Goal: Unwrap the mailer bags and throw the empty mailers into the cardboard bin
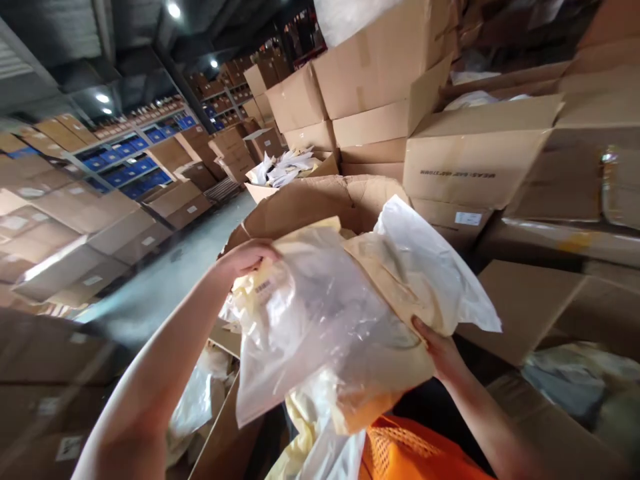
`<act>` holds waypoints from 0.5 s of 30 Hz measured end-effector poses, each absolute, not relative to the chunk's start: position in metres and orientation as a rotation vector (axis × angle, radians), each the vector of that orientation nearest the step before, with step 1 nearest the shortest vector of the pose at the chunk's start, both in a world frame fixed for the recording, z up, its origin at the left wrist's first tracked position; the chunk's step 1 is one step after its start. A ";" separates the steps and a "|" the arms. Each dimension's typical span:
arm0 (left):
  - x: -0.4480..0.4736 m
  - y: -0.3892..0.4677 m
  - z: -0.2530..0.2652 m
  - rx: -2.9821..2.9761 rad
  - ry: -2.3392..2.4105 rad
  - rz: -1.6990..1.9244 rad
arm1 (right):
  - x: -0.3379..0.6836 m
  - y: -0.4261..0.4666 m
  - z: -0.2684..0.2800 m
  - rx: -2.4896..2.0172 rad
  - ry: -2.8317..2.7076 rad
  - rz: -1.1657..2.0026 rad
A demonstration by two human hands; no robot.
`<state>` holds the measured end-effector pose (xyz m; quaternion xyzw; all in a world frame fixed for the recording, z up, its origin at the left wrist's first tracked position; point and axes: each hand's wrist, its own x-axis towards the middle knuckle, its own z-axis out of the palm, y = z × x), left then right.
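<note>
My left hand [253, 257] is closed on the upper left corner of a translucent plastic bag [325, 320], near a small printed label [263, 287]. Something pale lies inside the bag, its kind unclear. At the right, my right hand [434, 343] grips the edge of the bags, thumb on top and the other fingers hidden underneath. A yellowish plastic bag [393, 273] and a white plastic bag [433, 260] fan out behind the front one. More crumpled plastic [320, 427] hangs below, in front of an orange mesh garment [405, 450].
Just beyond the bags stands a large open cardboard box [310, 200]. Stacked cartons [470, 160] rise at the right, and another box of white packets [287, 167] sits behind. Shelves with blue bins [130, 160] and rows of cartons [100, 247] line the left, across a grey floor [185, 267].
</note>
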<state>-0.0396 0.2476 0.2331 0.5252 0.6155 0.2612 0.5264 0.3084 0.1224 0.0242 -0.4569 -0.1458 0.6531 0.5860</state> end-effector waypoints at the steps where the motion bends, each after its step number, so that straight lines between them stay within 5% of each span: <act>1: -0.052 0.236 0.244 1.180 1.481 0.749 | 0.309 0.123 0.025 -1.072 -0.323 1.510; 5: -0.077 0.173 0.252 0.922 1.466 1.180 | 0.309 0.126 0.026 -1.148 -0.251 1.452; 15: -0.010 0.068 0.123 0.683 1.285 2.180 | 0.304 0.125 0.028 -1.284 -0.330 1.352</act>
